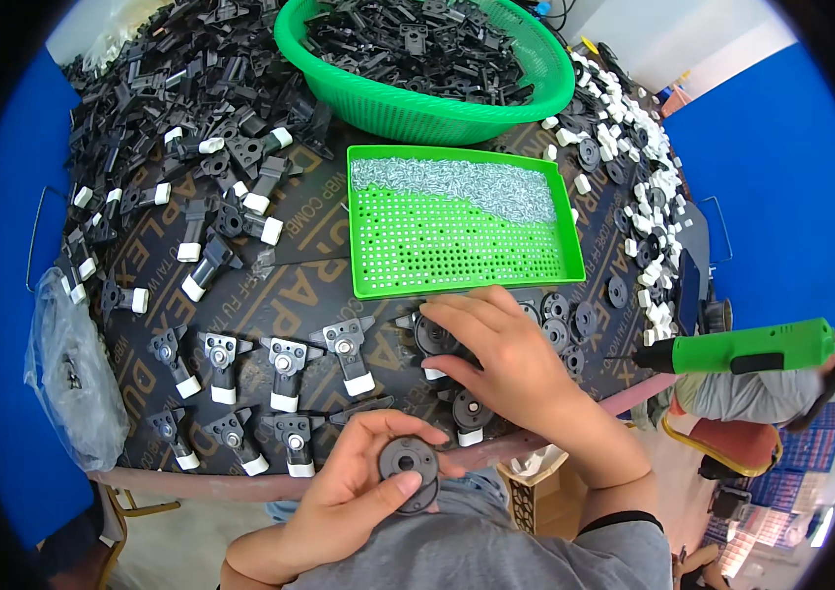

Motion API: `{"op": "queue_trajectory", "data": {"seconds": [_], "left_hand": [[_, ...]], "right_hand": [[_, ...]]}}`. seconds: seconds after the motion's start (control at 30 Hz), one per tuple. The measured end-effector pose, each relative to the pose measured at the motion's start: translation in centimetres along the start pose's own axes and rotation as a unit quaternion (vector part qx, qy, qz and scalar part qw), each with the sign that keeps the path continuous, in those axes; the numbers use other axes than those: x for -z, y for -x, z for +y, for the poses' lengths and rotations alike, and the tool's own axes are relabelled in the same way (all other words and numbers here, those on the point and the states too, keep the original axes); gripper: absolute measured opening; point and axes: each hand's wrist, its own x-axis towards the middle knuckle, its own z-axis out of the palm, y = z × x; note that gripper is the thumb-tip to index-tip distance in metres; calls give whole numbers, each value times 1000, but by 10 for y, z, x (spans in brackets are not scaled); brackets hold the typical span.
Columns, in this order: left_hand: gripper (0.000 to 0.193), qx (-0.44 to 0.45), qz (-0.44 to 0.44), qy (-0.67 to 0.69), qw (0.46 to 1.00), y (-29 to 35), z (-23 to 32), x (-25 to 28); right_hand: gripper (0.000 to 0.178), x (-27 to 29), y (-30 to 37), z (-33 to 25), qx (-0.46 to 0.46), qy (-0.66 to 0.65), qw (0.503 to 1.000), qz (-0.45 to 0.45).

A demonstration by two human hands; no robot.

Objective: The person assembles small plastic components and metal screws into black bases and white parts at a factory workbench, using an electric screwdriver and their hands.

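Observation:
My left hand [354,487] is closed round a black disc [419,456] with a hole in its middle, near the table's front edge. My right hand [508,359] reaches over the table, its thumb and fingers round another black disc [431,336] on a black bracket with a white end; the fingers partly cover this disc. Just below that hand lies a second white-ended bracket with a disc [472,409] on it. Left of my hands, several black brackets [347,348] with white ends lie in two rows, with round metal pieces visible at their centres.
A green tray [469,289] of small silvery screws lies ahead of my hands, with a green basket [388,110] of black parts behind it. Loose black parts [157,88] heap at far left. White caps [646,167] and discs lie at right, near a green electric screwdriver [752,348].

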Motion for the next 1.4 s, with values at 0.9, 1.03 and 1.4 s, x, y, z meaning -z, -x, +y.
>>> {"op": "queue_trajectory", "data": {"seconds": [0.9,1.03,1.4], "left_hand": [[27,-64,43,-100,992,8,6,9],[25,-67,54,-103,991,8,9,9],[24,-74,73,-104,989,7,9,9]], "right_hand": [[53,-9,-1,-11,-24,39,997,57],[53,-8,-2,-12,-24,55,996,60],[53,-9,-3,-10,-21,56,997,55]]}}
